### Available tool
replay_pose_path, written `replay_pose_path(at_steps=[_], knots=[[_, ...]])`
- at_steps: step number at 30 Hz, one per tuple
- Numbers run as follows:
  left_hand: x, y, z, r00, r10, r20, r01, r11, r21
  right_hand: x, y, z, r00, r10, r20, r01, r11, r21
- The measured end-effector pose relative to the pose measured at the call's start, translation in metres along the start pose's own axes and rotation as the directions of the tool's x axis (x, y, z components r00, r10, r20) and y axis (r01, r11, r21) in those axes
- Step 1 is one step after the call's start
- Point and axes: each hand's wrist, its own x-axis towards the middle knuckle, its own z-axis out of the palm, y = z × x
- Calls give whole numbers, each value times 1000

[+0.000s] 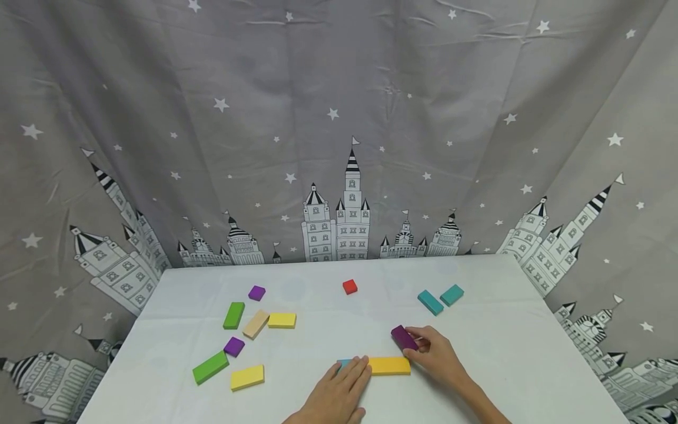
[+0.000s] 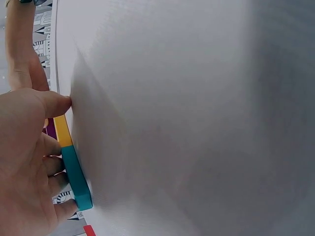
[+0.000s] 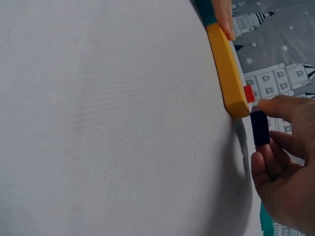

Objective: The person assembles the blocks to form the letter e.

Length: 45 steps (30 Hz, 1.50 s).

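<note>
My left hand (image 1: 338,390) rests with fairly straight fingers over a blue block (image 2: 77,178), covering most of it in the head view. End to end with it lies an orange block (image 1: 392,365), and the left fingertips reach its near end. Just beyond the orange block's right end, my right hand (image 1: 438,358) pinches a dark purple block (image 1: 404,338) between thumb and fingers. In the right wrist view that purple block (image 3: 260,129) hangs close to the end of the orange block (image 3: 227,73).
On the left lie two green blocks (image 1: 210,367), two yellow blocks (image 1: 247,377), a tan block (image 1: 256,324) and two small purple blocks (image 1: 234,347). A red block (image 1: 350,287) sits at the back middle, two teal blocks (image 1: 431,302) at the back right. A grey curtain (image 1: 339,88) hangs behind.
</note>
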Motion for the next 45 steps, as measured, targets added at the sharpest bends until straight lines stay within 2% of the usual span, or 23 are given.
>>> replay_pose_path(at_steps=[5,11,22,29,34,38,45], knots=[[0,0,1,1000,-1,4,1,1000,6,0,1,2,1000,-11,-3,11,1000,-1],[-1,1,2,1000,15,-23,-14,1000,18,2,5,4,1000,-16,11,16,1000,0],[-2,3,0,1000,-4,12,4,1000,17,1,10,2,999,-14,35,14,1000,17],[-2,1,1,999,22,-37,-20,998,56,-1,9,-4,998,-15,63,13,999,33],[-2,2,0,999,20,-42,-18,998,60,-2,10,-9,994,-43,99,40,998,39],[-1,2,-1,1000,8,-27,-7,999,44,-2,11,-11,990,-53,130,48,998,43],[-1,2,-2,1000,-4,2,4,1000,13,-2,14,-12,987,-85,138,81,996,34]])
